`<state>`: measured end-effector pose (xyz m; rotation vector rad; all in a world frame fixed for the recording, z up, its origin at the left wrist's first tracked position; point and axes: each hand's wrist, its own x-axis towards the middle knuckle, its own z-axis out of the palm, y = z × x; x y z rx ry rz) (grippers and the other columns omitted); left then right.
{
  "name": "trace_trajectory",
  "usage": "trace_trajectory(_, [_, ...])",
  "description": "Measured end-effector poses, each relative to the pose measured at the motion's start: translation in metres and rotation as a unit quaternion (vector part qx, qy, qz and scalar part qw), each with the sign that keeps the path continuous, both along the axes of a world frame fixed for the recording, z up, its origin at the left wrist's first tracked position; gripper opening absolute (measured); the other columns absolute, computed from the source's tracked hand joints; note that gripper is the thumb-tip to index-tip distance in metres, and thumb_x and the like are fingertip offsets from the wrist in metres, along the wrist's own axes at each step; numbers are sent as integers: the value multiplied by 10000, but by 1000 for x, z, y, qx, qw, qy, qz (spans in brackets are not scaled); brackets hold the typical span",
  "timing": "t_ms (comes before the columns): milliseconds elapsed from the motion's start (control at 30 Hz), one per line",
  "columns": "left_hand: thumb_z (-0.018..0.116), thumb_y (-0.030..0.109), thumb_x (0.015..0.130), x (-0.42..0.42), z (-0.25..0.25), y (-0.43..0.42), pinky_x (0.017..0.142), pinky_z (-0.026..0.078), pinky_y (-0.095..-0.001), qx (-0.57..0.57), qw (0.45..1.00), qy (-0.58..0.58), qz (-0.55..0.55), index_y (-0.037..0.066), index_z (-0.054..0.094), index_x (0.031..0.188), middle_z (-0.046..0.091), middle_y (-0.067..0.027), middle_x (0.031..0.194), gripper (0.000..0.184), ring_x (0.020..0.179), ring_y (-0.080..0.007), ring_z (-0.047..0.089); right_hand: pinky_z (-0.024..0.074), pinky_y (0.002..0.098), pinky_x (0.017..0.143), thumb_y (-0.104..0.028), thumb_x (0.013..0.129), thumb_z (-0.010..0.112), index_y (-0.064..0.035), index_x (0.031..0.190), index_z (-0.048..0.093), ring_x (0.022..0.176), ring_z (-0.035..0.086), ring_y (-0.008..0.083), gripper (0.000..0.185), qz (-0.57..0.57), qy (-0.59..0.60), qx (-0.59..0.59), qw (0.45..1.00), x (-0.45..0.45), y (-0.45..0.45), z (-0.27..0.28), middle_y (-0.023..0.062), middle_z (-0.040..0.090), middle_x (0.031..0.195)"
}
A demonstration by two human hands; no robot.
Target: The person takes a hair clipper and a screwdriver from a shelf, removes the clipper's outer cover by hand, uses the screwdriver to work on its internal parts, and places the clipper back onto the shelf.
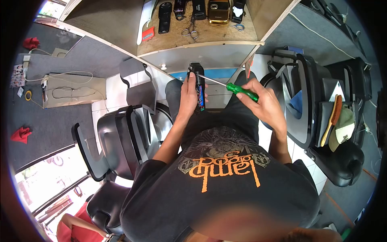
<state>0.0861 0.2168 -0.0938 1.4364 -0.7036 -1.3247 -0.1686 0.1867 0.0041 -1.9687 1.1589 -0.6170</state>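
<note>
My left hand (188, 93) is closed around a black hair clipper (200, 90), held upright with its blade end pointing away from me. The clipper's casing is open along its lower part, and blue and purple inner parts show there. In my right hand (262, 99) is a screwdriver with a green handle (242, 92). Its metal shaft (213, 80) reaches left to the upper part of the clipper, near my left thumb. Whether the tip sits in a screw I cannot tell.
Ahead, a wooden shelf (169, 48) bears scissors (190, 31), a gold clipper (219, 12), several black clippers and a red piece (148, 33). Black barber chairs stand at left (117, 141) and right (306, 101). A brush (332, 117) lies at right. Another person's arm (82, 224) shows lower left.
</note>
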Motion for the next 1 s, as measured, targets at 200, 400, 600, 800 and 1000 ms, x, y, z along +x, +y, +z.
trace_trajectory(200, [413,566,1118,4,0,1,520,574,-318,-12,999,-46,-25,0,561,1186,671,-103,868,589,592,-157,639,503,440,604,-240,975,770,6,1010,633,633,675,393,284,-70,77,45,994,-2,-4,-2,197,687,740])
trace_trajectory(400, [428,572,1114,6,-5,2,525,565,-314,7,998,-54,-19,7,569,1237,659,-84,843,594,604,-147,637,467,456,564,-304,998,740,8,896,681,562,629,400,334,-50,-17,-35,998,6,-2,-8,203,593,606])
trace_trajectory(600, [429,558,1117,13,-9,7,517,557,-310,0,994,-102,-32,-10,564,1254,671,-96,851,600,605,-148,637,428,444,526,-293,991,743,6,930,695,505,584,375,309,-25,129,-4,991,-1,-8,-8,176,568,562])
trace_trajectory(800, [428,572,1112,17,-6,12,526,567,-300,11,993,-107,-45,1,572,1231,677,-95,872,601,617,-146,642,409,405,492,-366,1037,697,1,945,693,439,554,274,379,57,45,36,997,5,-7,-17,151,586,578])
trace_trajectory(1000, [355,602,1111,26,-19,16,479,578,-312,24,992,122,-25,19,585,1326,681,-77,874,663,589,-140,651,466,313,582,-262,1100,611,-2,1082,617,587,585,119,261,87,-146,424,890,-14,-23,-16,1,580,675])
